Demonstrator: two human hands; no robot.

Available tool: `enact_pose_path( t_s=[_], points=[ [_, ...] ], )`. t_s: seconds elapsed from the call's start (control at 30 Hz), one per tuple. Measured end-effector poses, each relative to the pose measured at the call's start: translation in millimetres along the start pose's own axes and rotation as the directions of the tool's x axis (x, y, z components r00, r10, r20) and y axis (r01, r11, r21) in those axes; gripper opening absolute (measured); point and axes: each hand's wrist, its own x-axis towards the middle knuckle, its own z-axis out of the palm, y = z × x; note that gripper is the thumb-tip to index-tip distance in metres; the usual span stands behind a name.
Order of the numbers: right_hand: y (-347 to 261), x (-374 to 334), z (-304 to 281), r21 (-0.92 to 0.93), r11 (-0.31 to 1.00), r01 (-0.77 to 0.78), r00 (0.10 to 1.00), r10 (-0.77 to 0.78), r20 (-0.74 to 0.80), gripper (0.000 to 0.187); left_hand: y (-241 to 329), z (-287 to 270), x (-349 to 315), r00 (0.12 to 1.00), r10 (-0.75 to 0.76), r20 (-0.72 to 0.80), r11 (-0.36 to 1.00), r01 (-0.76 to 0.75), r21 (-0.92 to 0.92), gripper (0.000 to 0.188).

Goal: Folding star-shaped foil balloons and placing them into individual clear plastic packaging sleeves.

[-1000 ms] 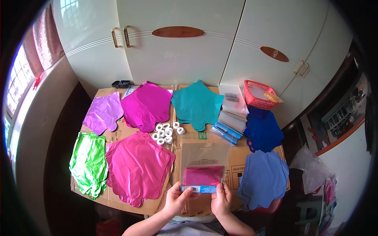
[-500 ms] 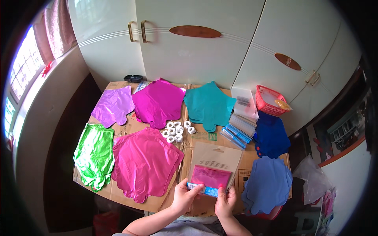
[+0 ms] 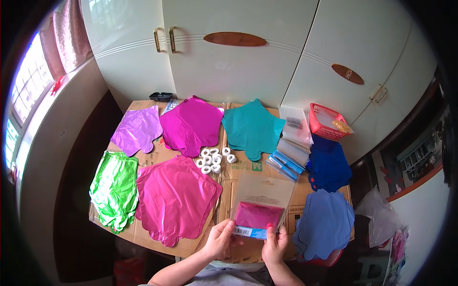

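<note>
Both my hands hold a clear flat packet (image 3: 260, 191) low over the front of the table. A folded pink foil sheet (image 3: 257, 215) shows inside it, above a blue and white label strip (image 3: 257, 233). My left hand (image 3: 220, 238) pinches the packet's lower left corner, thumb on top. At the lower right edge, my right hand (image 3: 275, 245) grips with its thumb over the front. Left of the packet lies a stack of flat pink foil balloons (image 3: 179, 200). A stack of grey-blue flat balloons (image 3: 325, 224) rests to the right of my right hand.
Green (image 3: 114, 190), lilac (image 3: 137, 129), purple (image 3: 192, 126), teal (image 3: 254, 128) and dark blue (image 3: 329, 162) flat balloons lie around the cardboard-covered table (image 3: 241, 167). White ribbon rolls (image 3: 215, 159) sit mid-table. Clear packets (image 3: 288, 159) and a red basket (image 3: 328, 121) stand at right. Cabinets (image 3: 229, 66) rise behind.
My left thumb has slid left toward the packet's corner, uncovering more of the label. The packet has shifted very slightly; my right hand keeps its grip.
</note>
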Motion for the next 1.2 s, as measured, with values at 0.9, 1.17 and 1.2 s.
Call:
enact_pose_path(
  t_s=[0.9, 1.17, 1.2],
  points=[
    [-15, 3, -15, -0.052, 0.993, -0.102, 0.933, 0.113, 0.343, 0.020, 2, -1, -3, 0.995, 0.095, -0.026, 0.995, -0.095, -0.002, 0.016],
    [-8, 2, -16, -0.045, 0.996, -0.076, 0.967, 0.085, 0.240, 0.018, -5, 6, -7, 0.997, 0.059, -0.041, 0.993, -0.063, -0.102, 0.017],
    [-5, 2, -16, -0.056, 0.998, -0.026, 0.974, 0.038, 0.223, 0.018, -6, 7, -7, 0.997, 0.071, -0.038, 0.990, -0.075, -0.123, 0.020]
  ],
)
